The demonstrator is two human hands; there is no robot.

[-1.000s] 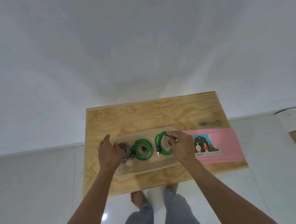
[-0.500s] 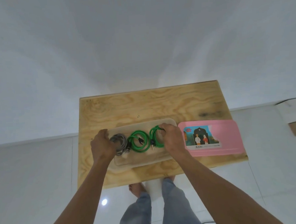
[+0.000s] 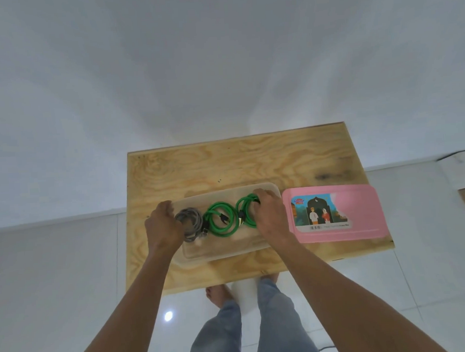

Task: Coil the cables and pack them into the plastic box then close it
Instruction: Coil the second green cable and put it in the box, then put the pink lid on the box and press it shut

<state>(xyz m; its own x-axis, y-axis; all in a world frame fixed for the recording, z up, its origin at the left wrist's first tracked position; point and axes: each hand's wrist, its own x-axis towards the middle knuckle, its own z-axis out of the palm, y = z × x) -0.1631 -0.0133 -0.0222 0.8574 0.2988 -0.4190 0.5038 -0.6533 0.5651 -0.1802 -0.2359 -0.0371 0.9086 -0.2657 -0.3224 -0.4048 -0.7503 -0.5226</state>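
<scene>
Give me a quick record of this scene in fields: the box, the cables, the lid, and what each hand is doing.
Box: clear plastic rectangular box, open, on the plywood table
Cables in box: grey coiled cable at the left, green coiled cable in the middle, second green coiled cable at the right
Lid: pink plastic lid with a picture label, flat on the table to the right of the box
Left hand: on the grey coil
Right hand: fingers grip the right green coil
Status: box not yet closed
</scene>
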